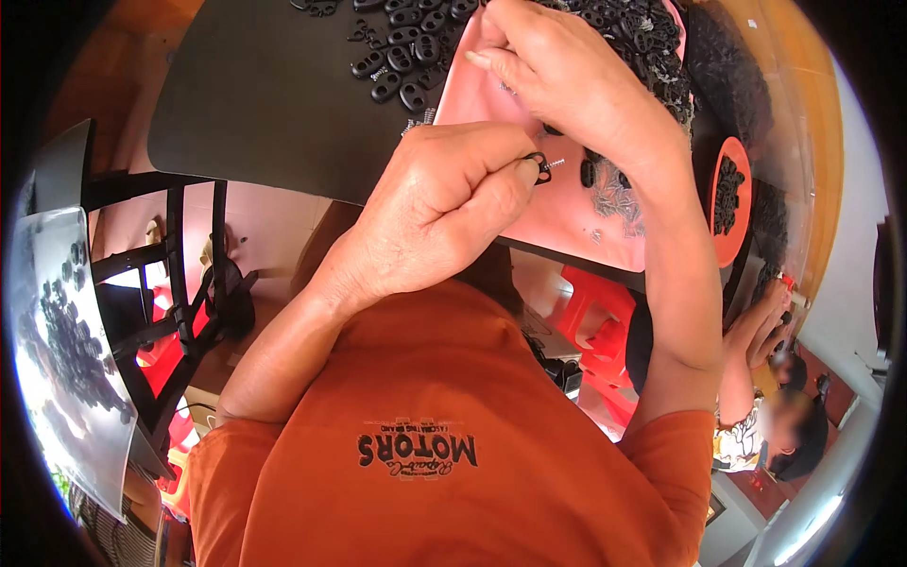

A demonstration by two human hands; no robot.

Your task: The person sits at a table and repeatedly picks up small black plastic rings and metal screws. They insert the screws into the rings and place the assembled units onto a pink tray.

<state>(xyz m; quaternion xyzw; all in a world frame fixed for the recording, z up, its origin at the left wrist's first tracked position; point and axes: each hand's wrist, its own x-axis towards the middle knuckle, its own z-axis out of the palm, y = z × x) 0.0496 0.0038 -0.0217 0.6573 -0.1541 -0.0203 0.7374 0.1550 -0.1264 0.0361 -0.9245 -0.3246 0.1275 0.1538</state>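
Observation:
My left hand is closed, its thumb and forefinger pinching a small black cord-lock piece. A thin metal spring sticks out from the piece to the right. Farther away, my right hand is over the upper part of the pink tray, its thumb apart from the fingers. The fingertips are at the top edge of the view, beside a pile of black cord locks. I see nothing held in this hand. Loose springs lie on the tray under my right wrist.
The dark table extends to the left. More black parts heap up at the tray's far right. An orange-red dish of small black parts stands beyond my right forearm. A clear bag of black parts is at far left. Another person sits at right.

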